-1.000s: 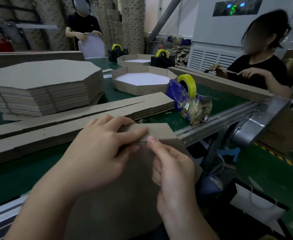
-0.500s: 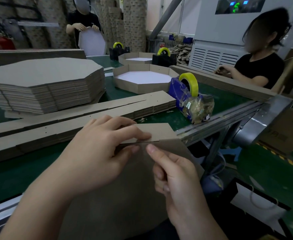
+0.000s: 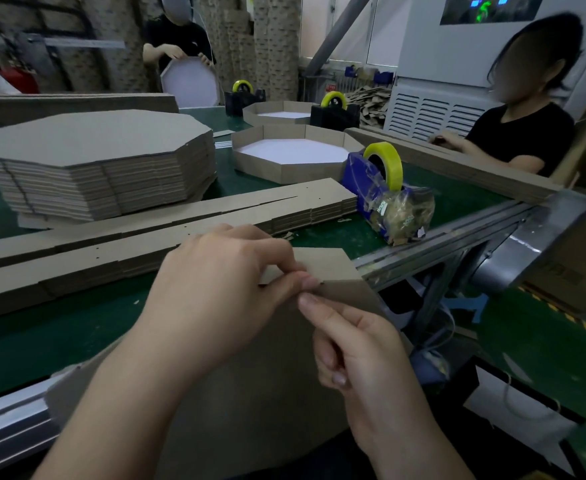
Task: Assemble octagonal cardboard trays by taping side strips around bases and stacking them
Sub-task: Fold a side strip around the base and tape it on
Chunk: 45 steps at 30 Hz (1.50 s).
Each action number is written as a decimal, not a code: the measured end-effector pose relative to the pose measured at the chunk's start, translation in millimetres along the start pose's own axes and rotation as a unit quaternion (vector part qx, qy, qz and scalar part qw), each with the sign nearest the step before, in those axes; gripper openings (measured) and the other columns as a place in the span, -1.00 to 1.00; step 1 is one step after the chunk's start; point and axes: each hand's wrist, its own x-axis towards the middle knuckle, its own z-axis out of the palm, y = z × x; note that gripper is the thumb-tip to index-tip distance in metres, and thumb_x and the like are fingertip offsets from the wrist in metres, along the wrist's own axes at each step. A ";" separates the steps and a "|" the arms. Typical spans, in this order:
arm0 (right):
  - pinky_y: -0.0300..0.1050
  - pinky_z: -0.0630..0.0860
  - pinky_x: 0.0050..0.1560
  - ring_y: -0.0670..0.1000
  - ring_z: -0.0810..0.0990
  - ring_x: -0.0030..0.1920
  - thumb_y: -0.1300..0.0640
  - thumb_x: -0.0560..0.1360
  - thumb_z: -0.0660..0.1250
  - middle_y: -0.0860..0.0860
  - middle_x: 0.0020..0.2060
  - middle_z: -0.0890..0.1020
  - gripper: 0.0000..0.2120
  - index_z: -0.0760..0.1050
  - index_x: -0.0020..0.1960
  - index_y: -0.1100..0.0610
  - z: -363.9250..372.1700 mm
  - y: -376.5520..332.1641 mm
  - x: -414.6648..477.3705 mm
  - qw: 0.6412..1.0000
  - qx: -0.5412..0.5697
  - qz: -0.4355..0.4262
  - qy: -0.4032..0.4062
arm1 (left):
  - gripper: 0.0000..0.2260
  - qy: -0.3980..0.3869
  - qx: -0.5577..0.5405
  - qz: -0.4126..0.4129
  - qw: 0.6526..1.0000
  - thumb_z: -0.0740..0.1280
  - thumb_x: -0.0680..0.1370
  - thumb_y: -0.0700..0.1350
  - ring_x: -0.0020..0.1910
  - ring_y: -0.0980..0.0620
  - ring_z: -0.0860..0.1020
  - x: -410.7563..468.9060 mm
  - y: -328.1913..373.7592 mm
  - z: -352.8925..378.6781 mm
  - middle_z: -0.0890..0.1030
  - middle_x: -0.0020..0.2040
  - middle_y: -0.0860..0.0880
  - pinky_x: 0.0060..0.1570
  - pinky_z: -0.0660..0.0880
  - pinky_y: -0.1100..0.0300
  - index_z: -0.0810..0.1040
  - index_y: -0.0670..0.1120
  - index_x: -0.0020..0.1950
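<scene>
A brown octagonal cardboard base (image 3: pixel 267 386) stands tilted against the table edge in front of me. My left hand (image 3: pixel 222 296) pinches its top edge together with a side strip (image 3: pixel 329 265) folded behind it. My right hand (image 3: pixel 357 344) pinches the same edge from below, thumb tip at the rim, touching the left fingertips. Whether tape lies under the fingers is hidden. A blue tape dispenser (image 3: pixel 371 188) with a yellow roll sits at the right. Flat side strips (image 3: pixel 139 237) lie stacked across the table. A stack of octagonal bases (image 3: pixel 101 161) rests at the left.
A finished tray (image 3: pixel 260 164) with a white floor sits behind the strips, another tray (image 3: pixel 250 114) farther back near two black dispensers (image 3: pixel 333 114). A person in black (image 3: pixel 520 133) sits at the right; another person (image 3: pixel 180 39) holds a white octagon at the back. The metal table rail (image 3: pixel 440 237) runs rightward.
My left fingers have curled tighter over the top edge and slid right. My right thumb has moved up to meet them. The person at the back has turned the white octagon.
</scene>
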 end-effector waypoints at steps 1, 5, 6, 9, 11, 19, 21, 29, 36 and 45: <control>-0.27 0.06 -0.58 -0.11 0.16 -0.62 -0.09 0.17 0.43 0.00 -0.59 0.33 -0.70 0.71 -0.21 0.08 -2.0 -1.2 0.3 1.000 -0.003 0.013 -0.009 | -0.72 0.010 0.001 0.007 1.000 0.22 0.41 0.31 -0.19 0.04 0.52 -0.9 -0.5 0.7 0.61 -0.12 0.17 -0.34 0.37 0.15 0.57 0.18 -0.28; -0.26 0.06 -0.58 -0.09 0.18 -0.63 -0.10 0.23 0.30 0.06 -0.55 0.42 -0.67 0.71 -0.24 0.10 -9.4 -5.7 3.0 0.998 0.029 0.051 -0.027 | -0.80 0.020 0.036 0.036 0.999 0.32 0.47 0.21 -0.20 0.01 0.55 -2.5 -0.4 4.2 0.64 -0.08 0.14 -0.36 0.24 0.22 0.60 0.16 -0.26; -0.27 0.08 -0.59 -0.09 0.19 -0.63 -0.05 0.31 0.28 0.07 -0.55 0.43 -0.69 0.71 -0.24 0.11 -11.0 -6.1 3.8 0.997 0.025 0.060 -0.029 | -0.80 0.019 0.039 0.037 0.998 0.30 0.47 0.21 -0.20 0.01 0.55 -3.0 0.0 4.1 0.64 -0.07 0.13 -0.36 0.23 0.23 0.61 0.15 -0.25; -0.29 0.12 -0.61 -0.09 0.21 -0.63 0.04 0.53 0.17 0.07 -0.58 0.43 -0.58 0.70 -0.30 0.18 -15.9 1.4 7.3 0.997 -0.026 0.067 0.010 | -0.73 0.022 0.040 0.027 0.999 0.21 0.44 0.24 -0.17 0.01 0.57 -3.7 -2.4 0.4 0.65 -0.06 0.11 -0.36 0.26 0.24 0.63 0.15 -0.24; -0.29 0.13 -0.61 -0.08 0.22 -0.62 0.11 0.54 0.20 0.05 -0.61 0.38 -0.59 0.67 -0.36 0.20 -17.5 9.8 7.4 0.997 -0.021 0.005 0.076 | -0.71 0.017 0.043 0.023 0.999 0.19 0.43 0.25 -0.12 -0.01 0.59 -4.5 -4.9 -1.1 0.65 -0.05 0.11 -0.32 0.32 0.20 0.64 0.15 -0.22; -0.45 0.36 -0.26 -0.22 0.48 -0.26 0.04 0.48 0.29 -0.21 -0.26 0.45 -0.71 0.54 0.18 -0.15 -35.0 3.2 20.8 0.882 -0.250 -0.368 0.158 | -0.64 -0.027 0.160 0.058 0.985 0.27 0.44 0.19 0.02 -0.13 0.58 -13.6 -11.0 -1.5 0.63 0.07 -0.03 -0.22 0.45 0.09 0.66 0.11 0.14; -0.42 0.37 -0.20 -0.16 0.50 -0.19 -0.07 0.49 0.28 -0.20 -0.22 0.44 -0.66 0.50 0.25 -0.12 -35.4 5.2 21.9 0.859 -0.319 -0.377 0.139 | -0.59 -0.043 0.191 0.051 0.979 0.36 0.37 0.16 0.02 -0.16 0.58 -15.3 -12.6 -3.5 0.62 0.08 -0.06 -0.24 0.45 0.08 0.64 0.09 0.19; -0.33 0.36 -0.17 -0.11 0.47 -0.20 -0.03 0.52 0.23 -0.06 -0.23 0.43 -0.60 0.53 0.30 0.09 -31.4 0.5 13.6 0.830 -0.348 -0.429 0.076 | -0.44 -0.089 0.201 0.069 0.973 0.05 0.47 0.34 0.10 -0.03 0.59 -4.1 5.2 -11.5 0.61 0.11 0.05 0.34 0.33 -0.10 0.49 0.14 0.35; -0.34 0.35 0.16 -0.24 0.49 0.07 -0.06 0.64 0.11 -0.08 0.01 0.54 -0.72 0.59 0.09 -0.07 -51.5 -36.1 27.7 0.901 -0.385 -0.191 -0.054 | -0.52 -0.054 0.132 0.088 0.986 0.10 0.45 0.32 -0.10 0.00 0.60 -12.3 17.7 -10.9 0.61 -0.03 0.08 -0.38 0.42 0.17 0.60 0.16 0.19; -0.04 0.43 -0.12 0.07 0.55 -0.16 -0.33 0.42 0.18 0.06 -0.23 0.57 -0.59 0.52 -0.14 0.01 -70.2 -59.5 25.4 0.868 -0.433 -0.229 -0.086 | -0.54 0.030 0.073 0.074 0.994 0.20 0.45 0.29 -0.03 -0.06 0.59 -35.6 17.5 -26.3 0.59 0.05 0.08 -0.27 0.56 -0.06 0.60 0.13 0.23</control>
